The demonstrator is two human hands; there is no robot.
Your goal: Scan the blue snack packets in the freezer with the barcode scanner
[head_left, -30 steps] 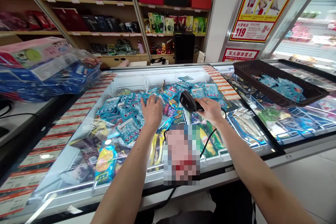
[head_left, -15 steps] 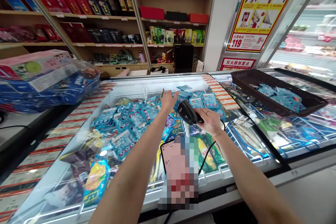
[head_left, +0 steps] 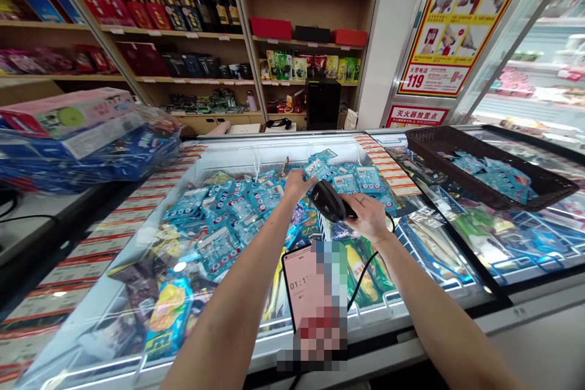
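Note:
My right hand (head_left: pixel 367 214) is wrapped around the grip of a black barcode scanner (head_left: pixel 327 200), whose head points left toward my other hand. A cable runs from it down past the phone. My left hand (head_left: pixel 299 184) is closed at the edge of a light blue packet (head_left: pixel 317 169), just beyond the scanner's head; its fingertips are partly hidden. Many similar blue packets (head_left: pixel 242 207) lie in a loose heap on the glass lid of the freezer (head_left: pixel 228 151), on both sides of my hands. Nearer to me, a phone (head_left: pixel 301 292) shows a running timer, partly blurred out.
At the right, a dark brown basket (head_left: pixel 484 186) holds more blue packets. Wrapped boxes (head_left: pixel 86 134) are stacked at the left. Strips of price labels (head_left: pixel 114 225) line the lid. Behind stand shelves of goods (head_left: pixel 183 30) and a red-yellow poster (head_left: pixel 461 30).
My left hand has drawn slightly toward the scanner and closed on a packet, which now shows beside the thumb. The scanner stays in my right hand, and the view has shifted slightly.

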